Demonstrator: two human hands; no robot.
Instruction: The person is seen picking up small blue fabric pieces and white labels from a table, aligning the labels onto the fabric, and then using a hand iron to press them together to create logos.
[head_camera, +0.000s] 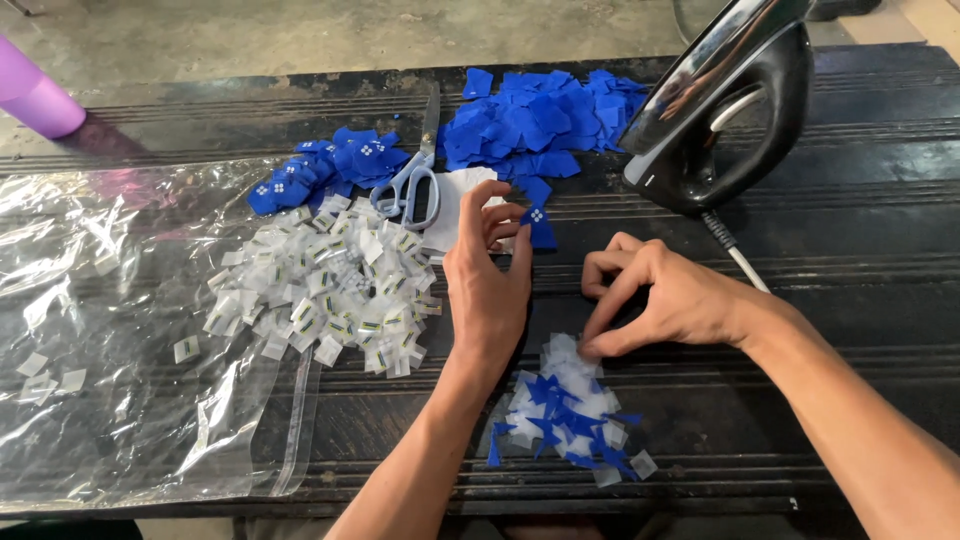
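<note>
- The left hand rises from the bottom centre of the frame, forearm nearly vertical, back of the hand to the camera.
- Its fingers are curled close together, pinching a small blue fabric square at the fingertips, just right of the scissors.
- The right hand comes in from the lower right, forearm slanting across the dark ridged table, palm down.
- Its fingers are loosely bent; the forefinger presses on the top of a small heap of white and blue scraps at lower centre. It grips nothing.
- A pile of white labels lies on clear plastic sheet, left of centre.
- More blue squares lie heaped at upper centre, beside a black iron at upper right.
</note>
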